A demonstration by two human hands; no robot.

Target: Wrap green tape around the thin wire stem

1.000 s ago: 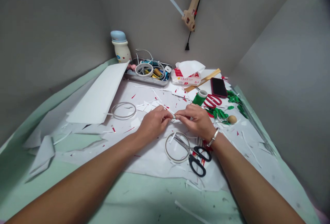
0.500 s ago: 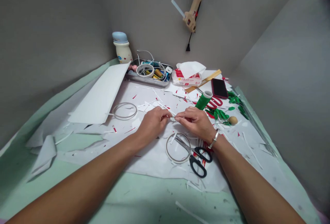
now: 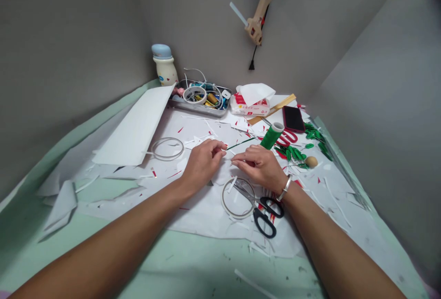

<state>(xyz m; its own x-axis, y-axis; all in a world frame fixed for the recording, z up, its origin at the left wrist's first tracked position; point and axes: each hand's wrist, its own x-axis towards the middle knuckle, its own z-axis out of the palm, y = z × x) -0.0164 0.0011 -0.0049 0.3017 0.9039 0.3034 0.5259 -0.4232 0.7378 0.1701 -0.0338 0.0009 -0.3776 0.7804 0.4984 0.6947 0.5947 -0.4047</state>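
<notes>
My left hand (image 3: 206,159) is closed, thumb and forefinger pinched at the near end of a thin dark green strand (image 3: 241,143). The strand slants up to the right toward a green thread spool (image 3: 271,136) with a white core. My right hand (image 3: 259,163), a silver bangle at its wrist, is closed just right of the left one. Its thumb and forefinger pinch something too small to make out. Below the hands, black-handled scissors (image 3: 258,207) lie partly over a pale ring (image 3: 223,203). Green leaf-shaped pieces (image 3: 291,152) lie right of the spool.
Paper scraps and red snippets litter the white sheet (image 3: 193,216). At the back stand a bottle (image 3: 166,70), a metal tray (image 3: 206,110) of spools and a tissue pack (image 3: 253,106). A phone (image 3: 293,118), red scissors (image 3: 288,137) and a round bead (image 3: 311,161) lie right. A glue gun (image 3: 255,25) hangs above.
My fingertips, close together before, have moved slightly apart. The green strand now shows stretching from my left fingers toward the spool. The spool leaned rightward between the two earlier frames.
</notes>
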